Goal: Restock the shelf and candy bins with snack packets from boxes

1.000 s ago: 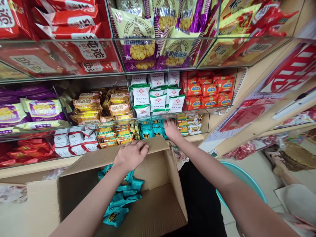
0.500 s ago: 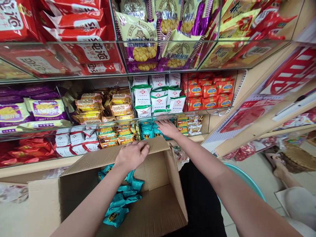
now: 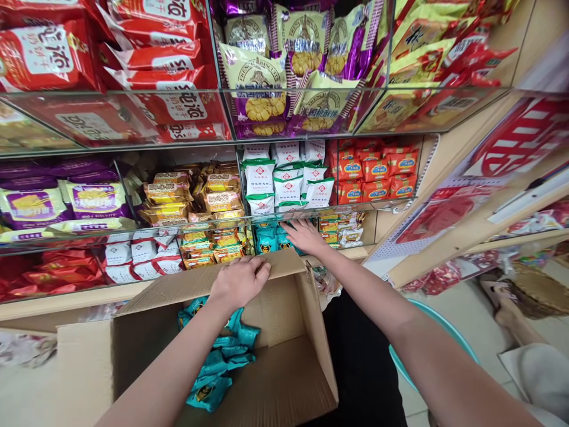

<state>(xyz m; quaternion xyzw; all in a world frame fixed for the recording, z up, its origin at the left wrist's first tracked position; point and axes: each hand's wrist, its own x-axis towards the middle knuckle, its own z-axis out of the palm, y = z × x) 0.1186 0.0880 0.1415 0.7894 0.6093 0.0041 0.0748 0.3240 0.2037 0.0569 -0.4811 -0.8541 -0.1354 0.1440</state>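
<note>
My left hand (image 3: 242, 283) is closed over the top edge of an open cardboard box (image 3: 284, 376), gripping its raised flap. Inside the box lies a loose heap of teal snack packets (image 3: 211, 391), partly hidden by my left forearm. My right hand (image 3: 306, 236) reaches into the lowest shelf bay, fingers stretched out over more teal packets (image 3: 267, 243). Its fingertips lie on or just above those packets; exact contact cannot be made out. No packet is seen in its grasp.
Yellow-green packets (image 3: 213, 246) and small white packets (image 3: 351, 236) flank the teal bay. White-and-green packets (image 3: 288, 190) and red-orange packets (image 3: 376, 169) fill the shelf above, behind a clear front lip. A teal basin (image 3: 438, 323) stands on the floor, right; another person's leg (image 3: 513, 323) is beyond.
The view has shifted slightly, so the shelves sit a little lower in it. My right hand's fingers look more spread over the teal packets. My left hand stays on the box flap.
</note>
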